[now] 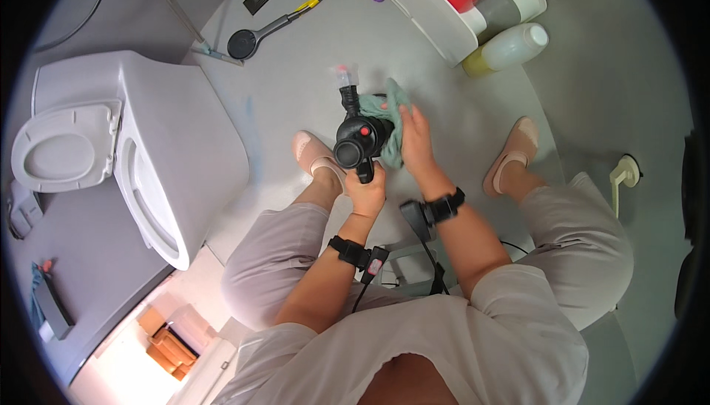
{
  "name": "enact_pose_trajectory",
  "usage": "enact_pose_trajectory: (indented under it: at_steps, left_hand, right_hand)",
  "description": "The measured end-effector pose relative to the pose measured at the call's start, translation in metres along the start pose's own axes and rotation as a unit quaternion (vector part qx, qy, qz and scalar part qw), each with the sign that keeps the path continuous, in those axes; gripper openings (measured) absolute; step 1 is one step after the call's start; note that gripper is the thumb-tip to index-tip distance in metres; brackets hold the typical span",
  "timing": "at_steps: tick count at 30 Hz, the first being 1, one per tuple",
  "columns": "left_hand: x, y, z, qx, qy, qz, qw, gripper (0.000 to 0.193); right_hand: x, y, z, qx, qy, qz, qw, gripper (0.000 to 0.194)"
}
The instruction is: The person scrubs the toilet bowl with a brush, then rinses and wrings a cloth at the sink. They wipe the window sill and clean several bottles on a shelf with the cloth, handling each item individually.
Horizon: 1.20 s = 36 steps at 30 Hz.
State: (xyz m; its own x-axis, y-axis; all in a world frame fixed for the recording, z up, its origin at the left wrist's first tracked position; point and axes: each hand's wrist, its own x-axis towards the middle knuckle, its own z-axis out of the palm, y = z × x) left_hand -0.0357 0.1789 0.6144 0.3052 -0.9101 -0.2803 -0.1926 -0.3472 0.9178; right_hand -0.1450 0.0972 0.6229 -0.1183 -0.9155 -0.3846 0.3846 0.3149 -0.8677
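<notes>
My left hand [367,194] grips the handle of a black handheld appliance [350,147] with a round end and a red button. Its exact kind is not clear. From its far side sticks a ribbed black part [349,100], tipped with a clear plastic piece [346,76]. A green cloth [395,127] lies against the appliance's right side, held there by my right hand [417,138]; some of my right fingers are hidden behind it. Both wrists wear black straps with small devices.
A white toilet [188,111] stands left. On the floor ahead are a handheld shower head [242,44], a drain cover [257,0] and a squeegee [216,55]. A white shelf unit [427,22] and a plastic bottle [507,50] lie ahead right. A suction-cup hook [627,172] is right.
</notes>
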Motion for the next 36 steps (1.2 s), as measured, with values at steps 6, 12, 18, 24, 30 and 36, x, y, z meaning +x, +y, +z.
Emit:
enact_pose_trajectory:
  at_steps: [6,12,18,24,30,36]
  left_hand:
    - [0.000,0.008,-0.002,0.046,-0.014,0.070,0.996,0.018]
    - [0.002,0.007,0.000,0.006,0.016,-0.004,1.000,0.019]
    - [0.006,-0.005,-0.001,0.023,-0.001,0.101,0.995,0.033]
    - [0.001,0.017,-0.007,-0.038,0.042,0.026,0.998,0.027]
    - [-0.007,-0.003,-0.001,-0.011,0.007,0.008,1.000,0.031]
    - [-0.007,-0.042,0.016,0.219,-0.086,0.341,0.910,0.058]
  right_hand:
    - [-0.034,-0.002,0.020,-0.231,-0.109,-0.224,0.941,0.046]
    - [-0.059,-0.018,0.002,-0.011,-0.028,-0.018,0.999,0.044]
    - [-0.053,-0.070,0.046,-0.445,-0.141,-0.162,0.869,0.037]
    - [-0.041,-0.081,0.067,-0.411,-0.008,-0.118,0.904,0.034]
    - [-0.071,-0.063,0.034,-0.151,0.052,0.056,0.986,0.044]
    - [-0.080,-0.008,0.035,-0.537,-0.033,-0.023,0.843,0.041]
